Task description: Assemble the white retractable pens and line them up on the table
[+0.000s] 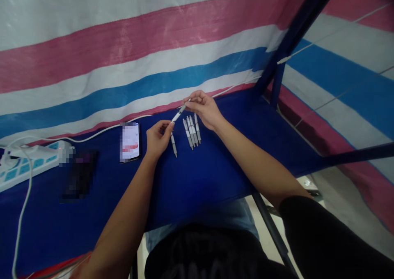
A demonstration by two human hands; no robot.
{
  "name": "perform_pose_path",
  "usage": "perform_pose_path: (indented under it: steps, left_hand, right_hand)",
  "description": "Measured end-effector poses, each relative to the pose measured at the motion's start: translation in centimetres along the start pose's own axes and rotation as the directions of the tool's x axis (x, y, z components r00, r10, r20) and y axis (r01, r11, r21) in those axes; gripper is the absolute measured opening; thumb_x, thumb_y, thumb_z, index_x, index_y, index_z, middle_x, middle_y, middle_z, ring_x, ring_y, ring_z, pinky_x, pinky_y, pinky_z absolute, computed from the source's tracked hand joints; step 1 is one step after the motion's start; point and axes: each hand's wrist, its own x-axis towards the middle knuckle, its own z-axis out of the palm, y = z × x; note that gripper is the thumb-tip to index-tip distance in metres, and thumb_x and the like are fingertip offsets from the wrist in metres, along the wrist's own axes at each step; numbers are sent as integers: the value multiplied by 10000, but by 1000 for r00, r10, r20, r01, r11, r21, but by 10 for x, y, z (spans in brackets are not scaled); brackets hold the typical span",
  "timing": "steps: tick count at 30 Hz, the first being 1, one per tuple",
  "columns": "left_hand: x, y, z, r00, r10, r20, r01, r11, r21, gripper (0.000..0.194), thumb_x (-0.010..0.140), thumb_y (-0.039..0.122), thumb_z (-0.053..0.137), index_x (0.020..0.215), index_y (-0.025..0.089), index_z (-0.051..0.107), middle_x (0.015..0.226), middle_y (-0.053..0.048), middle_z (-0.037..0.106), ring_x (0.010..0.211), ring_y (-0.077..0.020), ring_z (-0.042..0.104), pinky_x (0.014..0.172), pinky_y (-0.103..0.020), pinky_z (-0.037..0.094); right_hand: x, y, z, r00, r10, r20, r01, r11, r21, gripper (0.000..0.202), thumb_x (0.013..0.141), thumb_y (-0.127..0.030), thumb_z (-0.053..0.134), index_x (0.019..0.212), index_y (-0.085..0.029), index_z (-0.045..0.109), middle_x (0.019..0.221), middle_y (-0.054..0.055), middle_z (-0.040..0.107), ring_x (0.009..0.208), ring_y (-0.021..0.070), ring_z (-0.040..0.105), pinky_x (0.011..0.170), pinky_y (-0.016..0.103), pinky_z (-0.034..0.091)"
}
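Observation:
A white and grey pen (178,114) is held at a slant above the blue table (197,176), between my two hands. My left hand (159,138) pinches its lower end. At the upper end, near the clip, the fingers of my right hand (203,108) are closed on it. Another pen (174,146) lies on the table just beside my left hand, its upper part hidden by the fingers. Several similar pens (191,132) lie side by side in a row below my right hand.
Left of my left hand lies a lit phone (129,142). Farther left are a dark blurred object (79,174) and a white power strip (33,164) with a white cable. A striped sheet (138,44) hangs behind the table; a dark blue frame post (295,28) rises at right.

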Motion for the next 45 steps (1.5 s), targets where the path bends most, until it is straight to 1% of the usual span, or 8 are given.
perform_pose_path:
  steps: [7,12,20,24,29,35,40,45]
  left_hand:
    - [4,4,-4,999,-42,-23,40,996,-81,213,942,427,760,873,229,795,716,-7,708,650,-150,603,619,-283,480]
    - [7,2,-6,986,-160,-44,150,974,-173,240,888,465,817,802,242,797,621,7,656,573,-140,559,569,-284,459]
    - [13,-9,-5,960,-265,-92,217,909,-355,330,864,525,816,744,244,693,604,8,588,554,-122,508,542,-289,425]
    - [18,-16,-8,962,-268,-56,232,906,-355,496,905,657,741,668,252,579,566,12,509,554,-128,496,549,-297,444]
    - [20,-19,-10,964,-264,-46,227,897,-379,588,952,705,684,622,254,500,568,7,492,567,-126,515,570,-300,476]
    - [19,-19,-8,961,-277,-19,242,869,-431,482,940,654,755,726,250,604,631,3,554,586,-121,531,564,-312,459]
    - [19,-24,-7,940,-338,-45,287,856,-430,448,920,611,785,743,251,586,653,-1,574,602,-124,526,582,-316,468]
    - [18,-27,-5,952,-305,-40,261,871,-415,443,948,607,747,766,251,557,672,-2,569,611,-133,532,608,-337,451]
  right_hand:
    - [6,1,-18,994,39,98,-5,945,-326,352,897,-542,850,876,-268,629,614,-77,566,597,125,551,713,319,537]
    - [4,-2,-16,989,82,123,-34,936,-349,375,940,-533,828,841,-257,595,686,-28,672,665,142,610,731,324,534]
    - [-5,-2,-5,981,90,172,-15,917,-397,415,936,-568,818,807,-249,586,638,-2,690,620,159,634,681,332,526]
    - [-8,-6,1,963,0,268,110,912,-396,345,926,-525,828,880,-246,631,796,14,750,756,185,681,733,337,525]
    - [-16,-20,9,934,-119,338,302,768,-564,215,891,-373,880,928,-255,704,919,5,753,825,195,649,824,348,498]
    - [-19,-15,15,971,57,232,97,793,-602,479,1083,-603,576,781,-241,663,561,-12,621,564,178,589,710,360,500]
    - [-17,-11,9,959,80,270,69,863,-500,372,878,-545,886,1009,-262,682,692,-29,687,594,177,645,649,349,514]
    - [-16,-6,4,951,145,273,43,812,-583,426,1001,-628,707,830,-239,685,590,-9,628,558,167,604,613,349,519]
